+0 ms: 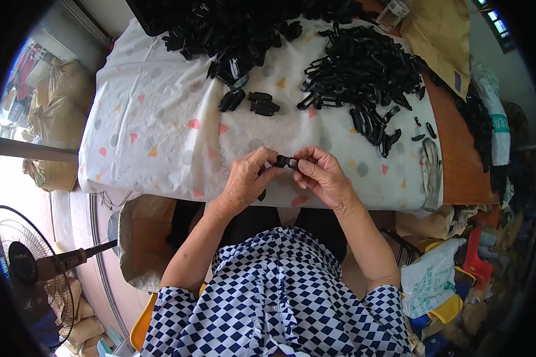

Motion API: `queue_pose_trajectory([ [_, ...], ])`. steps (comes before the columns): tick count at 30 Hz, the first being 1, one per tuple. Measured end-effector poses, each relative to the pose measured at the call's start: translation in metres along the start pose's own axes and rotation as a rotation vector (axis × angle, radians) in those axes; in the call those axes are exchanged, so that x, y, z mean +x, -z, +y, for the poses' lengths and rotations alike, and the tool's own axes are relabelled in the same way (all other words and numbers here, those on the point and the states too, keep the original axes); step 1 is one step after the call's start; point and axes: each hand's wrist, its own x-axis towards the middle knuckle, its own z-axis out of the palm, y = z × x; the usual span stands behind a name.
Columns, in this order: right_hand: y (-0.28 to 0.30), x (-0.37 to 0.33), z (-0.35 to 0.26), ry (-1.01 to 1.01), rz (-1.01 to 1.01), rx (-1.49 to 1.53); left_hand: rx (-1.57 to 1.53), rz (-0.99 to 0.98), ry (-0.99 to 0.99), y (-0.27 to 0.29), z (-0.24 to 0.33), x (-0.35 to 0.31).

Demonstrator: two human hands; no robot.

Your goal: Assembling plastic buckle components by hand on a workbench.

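Note:
Above the near edge of the table, my left hand [247,181] and my right hand [326,178] meet with thumbs and fingers closed. Between their fingertips they pinch a small black plastic part [286,162], whose exact kind I cannot make out. A bit of dark material also shows below my left fingers. Just beyond my hands lie a loose black piece [263,104] and a pair of dark pieces [232,100]. Farther right spreads a heap of slim, frame-like black parts [363,71]. A bigger pile of chunkier black pieces [220,27] covers the far middle.
A patterned white cloth [155,113] covers most of the table. Wood [458,149] shows at the right, where a pale glove [430,172] lies. Brown paper [438,41] sits at the far right corner. A fan [27,262] stands left, by an open sack [140,250].

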Motion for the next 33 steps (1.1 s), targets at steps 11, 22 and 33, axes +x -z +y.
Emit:
queue_pose_trajectory([
  [11, 0.009, 0.006, 0.002, -0.141, 0.010, -0.028, 0.025, 0.063, -0.061, -0.008, -0.008, -0.003],
  [22, 0.002, 0.011, -0.007, -0.194, 0.005, -0.208, 0.190, -0.054, -0.100, 0.001, 0.000, 0.001],
  [33, -0.001, 0.019, -0.026, -0.383, 0.010, -0.554, 0.216, -0.073, -0.073, -0.002, -0.003, -0.002],
])
